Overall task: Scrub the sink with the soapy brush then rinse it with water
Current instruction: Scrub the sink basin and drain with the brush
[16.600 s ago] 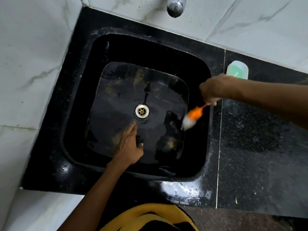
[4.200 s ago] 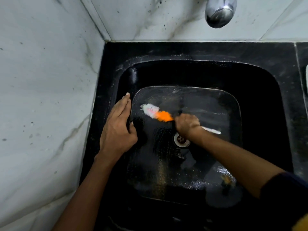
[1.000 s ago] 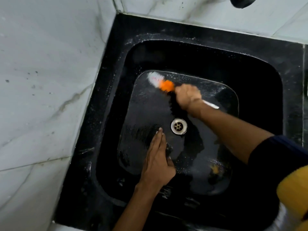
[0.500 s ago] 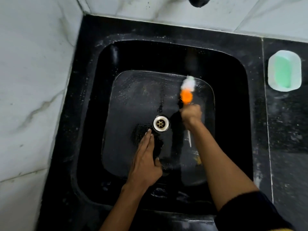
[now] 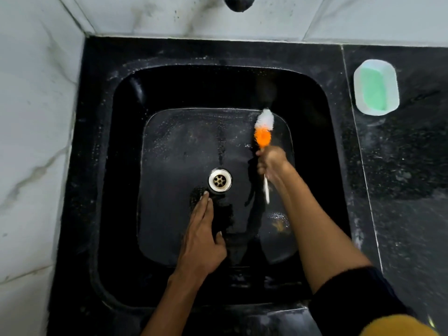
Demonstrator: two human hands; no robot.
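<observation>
A black square sink [image 5: 116, 166] fills the middle of the view, its floor wet and speckled with suds around a metal drain [image 5: 220, 180]. My right hand [image 5: 271, 161] grips a thin brush [image 5: 263, 128] with an orange and white bristle head. The head touches the far right part of the sink floor, and the white handle end sticks out below my fist. My left hand [image 5: 202, 235] lies flat on the sink floor, fingers straight, fingertips just beside the drain. A tap spout [image 5: 237, 2] hangs at the top edge with no water running.
A white soap dish holding a green bar [image 5: 375, 88] sits on the black counter [image 5: 407, 190] right of the sink. White marble-patterned tile walls [image 5: 36, 141] close in the left and far sides.
My right hand swept the brush from the far left of the sink floor to the far right. My left hand stayed flat near the drain.
</observation>
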